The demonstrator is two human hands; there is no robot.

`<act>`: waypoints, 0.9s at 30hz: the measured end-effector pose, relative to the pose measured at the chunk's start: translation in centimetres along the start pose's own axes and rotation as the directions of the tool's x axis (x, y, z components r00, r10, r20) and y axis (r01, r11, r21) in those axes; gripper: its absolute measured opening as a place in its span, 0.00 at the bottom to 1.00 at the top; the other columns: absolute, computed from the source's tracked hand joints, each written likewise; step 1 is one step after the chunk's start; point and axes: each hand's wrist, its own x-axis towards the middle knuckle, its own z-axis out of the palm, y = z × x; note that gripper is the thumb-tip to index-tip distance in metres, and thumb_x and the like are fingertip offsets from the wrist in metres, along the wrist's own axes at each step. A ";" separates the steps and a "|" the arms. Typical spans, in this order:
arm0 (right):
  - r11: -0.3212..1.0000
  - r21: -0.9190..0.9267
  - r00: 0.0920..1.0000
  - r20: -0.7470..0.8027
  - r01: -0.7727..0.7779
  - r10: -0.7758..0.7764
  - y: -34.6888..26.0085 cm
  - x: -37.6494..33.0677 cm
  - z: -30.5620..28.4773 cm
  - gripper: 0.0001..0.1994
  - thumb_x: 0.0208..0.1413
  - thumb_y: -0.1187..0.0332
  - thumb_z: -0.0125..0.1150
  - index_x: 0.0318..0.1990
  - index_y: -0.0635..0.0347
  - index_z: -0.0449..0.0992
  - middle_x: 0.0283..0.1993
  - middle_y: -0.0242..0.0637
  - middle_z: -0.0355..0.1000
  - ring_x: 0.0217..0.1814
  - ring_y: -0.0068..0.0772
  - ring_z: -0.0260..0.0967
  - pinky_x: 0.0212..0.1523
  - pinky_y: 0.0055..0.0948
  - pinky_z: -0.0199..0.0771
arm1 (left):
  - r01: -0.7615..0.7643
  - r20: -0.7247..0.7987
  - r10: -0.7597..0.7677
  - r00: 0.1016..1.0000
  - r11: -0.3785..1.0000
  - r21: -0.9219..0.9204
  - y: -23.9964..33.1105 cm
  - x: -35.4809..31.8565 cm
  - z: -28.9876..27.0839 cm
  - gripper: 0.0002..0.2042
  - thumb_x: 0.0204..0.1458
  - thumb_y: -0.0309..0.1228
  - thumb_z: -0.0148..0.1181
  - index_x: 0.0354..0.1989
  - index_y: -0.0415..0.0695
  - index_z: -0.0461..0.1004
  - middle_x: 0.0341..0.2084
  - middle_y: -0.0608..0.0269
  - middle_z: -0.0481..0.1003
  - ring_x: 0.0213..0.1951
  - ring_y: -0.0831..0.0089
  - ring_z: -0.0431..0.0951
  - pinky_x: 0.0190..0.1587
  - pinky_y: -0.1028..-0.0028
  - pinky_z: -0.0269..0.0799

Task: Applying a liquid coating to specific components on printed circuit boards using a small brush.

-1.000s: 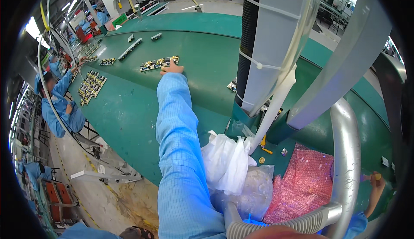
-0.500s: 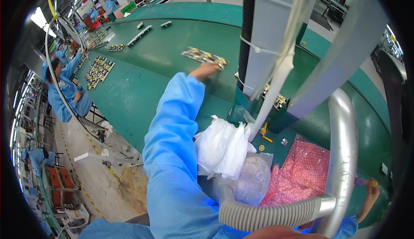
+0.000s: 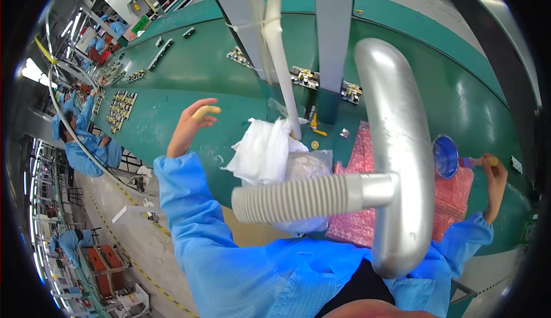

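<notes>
My left hand [image 3: 192,125] is raised over the near left part of the green table, empty, its fingers stretched and a yellow cot on one of them. A strip-shaped circuit board [image 3: 238,57] lies beyond it, partly behind the grey post. At the far right, my right hand [image 3: 495,183] pinches a small brush-like tool [image 3: 472,162] with a purplish part. The tool's end points at the rim of a round metal bowl [image 3: 446,156], which looks blue inside. Beneath the bowl lies pink bubble wrap [image 3: 359,203]. More circuit boards [image 3: 304,78] lie behind the posts.
A silver duct [image 3: 396,146] with a ribbed grey hose [image 3: 298,200] crosses in front of me. White cloth or bags [image 3: 261,151] and a yellow-handled tool [image 3: 317,125] lie mid-table. Grey posts [image 3: 334,37] rise behind them. Co-workers [image 3: 86,140] sit at left beside rows of boards [image 3: 121,110].
My left hand has let go of the circuit board and drawn back toward me. The view has swung right, bringing the bowl and the tool in my right hand into sight.
</notes>
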 end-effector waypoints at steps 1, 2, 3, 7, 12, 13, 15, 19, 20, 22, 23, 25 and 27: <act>1.000 0.009 0.999 0.045 0.026 -0.026 -0.2 0.2 0.0 0.14 0.58 0.69 0.59 0.48 0.69 0.74 0.41 0.32 0.73 0.43 0.20 0.69 0.47 0.20 0.67 | -0.028 -0.041 0.029 0.999 0.999 0.034 0.2 -1.9 0.3 0.16 0.60 0.34 0.47 0.53 0.43 0.71 0.38 0.65 0.77 0.37 0.76 0.74 0.43 0.76 0.70; 0.999 0.018 0.998 0.051 0.029 -0.029 -0.3 0.8 0.2 0.14 0.58 0.69 0.59 0.48 0.69 0.74 0.41 0.32 0.73 0.43 0.20 0.69 0.47 0.20 0.67 | -0.025 -0.051 0.027 0.998 0.999 0.040 0.1 -4.4 0.3 0.16 0.60 0.34 0.47 0.53 0.43 0.71 0.38 0.65 0.77 0.37 0.76 0.74 0.43 0.76 0.70; 0.999 0.005 0.996 0.079 0.047 -0.047 -0.6 1.6 0.5 0.13 0.58 0.69 0.59 0.48 0.68 0.74 0.41 0.32 0.74 0.43 0.20 0.69 0.46 0.20 0.67 | -0.012 -0.045 0.017 0.999 0.994 0.107 0.0 -7.0 0.2 0.16 0.60 0.35 0.47 0.53 0.43 0.72 0.37 0.65 0.77 0.37 0.76 0.74 0.43 0.75 0.70; 0.987 0.008 0.976 0.152 0.159 -0.158 -1.6 3.9 1.3 0.12 0.59 0.71 0.58 0.48 0.67 0.74 0.41 0.33 0.74 0.44 0.21 0.70 0.47 0.20 0.67 | 0.093 -0.040 -0.086 0.995 0.973 0.209 -0.4 -17.0 1.7 0.16 0.61 0.37 0.48 0.47 0.39 0.75 0.35 0.63 0.78 0.36 0.76 0.74 0.43 0.73 0.70; 0.963 0.188 0.924 0.292 0.196 -0.245 -3.6 5.0 2.9 0.10 0.59 0.72 0.58 0.46 0.66 0.75 0.41 0.33 0.72 0.44 0.21 0.68 0.48 0.20 0.66 | 0.136 0.102 -0.216 0.971 0.851 0.508 6.3 -27.9 8.2 0.16 0.61 0.37 0.48 0.35 0.39 0.79 0.34 0.58 0.78 0.37 0.66 0.76 0.44 0.69 0.70; 0.954 0.198 0.905 0.319 0.226 -0.281 -3.9 5.4 3.3 0.11 0.59 0.72 0.57 0.47 0.66 0.75 0.42 0.34 0.72 0.45 0.22 0.68 0.49 0.20 0.66 | -0.037 0.252 -0.117 0.961 0.844 0.535 8.6 -29.1 10.1 0.17 0.61 0.37 0.48 0.32 0.38 0.80 0.35 0.56 0.77 0.36 0.62 0.76 0.44 0.67 0.70; 0.942 0.222 0.872 0.371 0.252 -0.320 -2.6 6.2 3.8 0.11 0.60 0.71 0.57 0.48 0.66 0.74 0.42 0.35 0.72 0.47 0.24 0.69 0.51 0.21 0.65 | -0.384 0.411 0.180 0.893 0.780 0.493 11.7 -30.0 14.0 0.14 0.60 0.35 0.49 0.32 0.39 0.78 0.36 0.54 0.76 0.35 0.58 0.75 0.42 0.66 0.71; 0.936 0.210 0.873 0.349 0.282 -0.341 -1.8 6.7 3.6 0.13 0.60 0.70 0.56 0.50 0.67 0.73 0.45 0.36 0.73 0.49 0.25 0.68 0.53 0.22 0.65 | -0.732 0.484 0.562 0.671 0.396 0.554 16.3 -28.6 22.1 0.07 0.57 0.31 0.54 0.34 0.41 0.75 0.37 0.54 0.74 0.34 0.59 0.74 0.33 0.67 0.71; 0.944 0.218 0.878 0.361 0.249 -0.315 -2.3 6.7 3.8 0.13 0.61 0.70 0.56 0.50 0.67 0.73 0.46 0.36 0.73 0.49 0.26 0.68 0.53 0.22 0.65 | -0.766 0.406 0.718 0.565 0.273 0.582 16.5 -28.5 24.6 0.07 0.52 0.31 0.55 0.36 0.41 0.73 0.31 0.57 0.71 0.30 0.63 0.71 0.31 0.68 0.69; 0.928 0.225 0.855 0.369 0.299 -0.365 -2.0 6.9 4.1 0.13 0.61 0.69 0.56 0.50 0.66 0.74 0.46 0.35 0.73 0.49 0.25 0.68 0.53 0.22 0.65 | -0.770 0.284 0.894 0.345 0.096 0.631 16.8 -27.7 28.8 0.12 0.46 0.31 0.57 0.40 0.43 0.71 0.25 0.62 0.67 0.26 0.68 0.68 0.27 0.70 0.65; 0.919 0.199 0.851 0.352 0.339 -0.391 -2.1 6.7 3.5 0.13 0.61 0.69 0.55 0.49 0.65 0.74 0.46 0.35 0.73 0.49 0.25 0.68 0.54 0.22 0.65 | -0.759 0.224 0.939 0.260 0.056 0.649 17.7 -28.0 30.1 0.14 0.45 0.32 0.57 0.41 0.45 0.71 0.25 0.64 0.67 0.24 0.70 0.67 0.25 0.70 0.63; 0.917 0.173 0.861 0.317 0.360 -0.398 -1.9 6.4 2.1 0.12 0.61 0.68 0.55 0.49 0.64 0.75 0.46 0.35 0.73 0.49 0.25 0.68 0.53 0.22 0.65 | -0.775 0.192 0.972 0.138 -0.015 0.632 19.7 -28.1 31.9 0.15 0.44 0.32 0.57 0.43 0.47 0.71 0.23 0.66 0.66 0.23 0.72 0.67 0.24 0.71 0.61; 0.917 0.144 0.869 0.295 0.371 -0.398 -2.5 5.3 2.2 0.12 0.61 0.68 0.55 0.49 0.63 0.75 0.46 0.34 0.74 0.49 0.25 0.68 0.53 0.22 0.65 | -0.783 0.151 0.988 0.028 -0.072 0.618 20.4 -28.2 33.1 0.17 0.44 0.32 0.57 0.45 0.49 0.71 0.22 0.67 0.65 0.22 0.73 0.66 0.23 0.72 0.60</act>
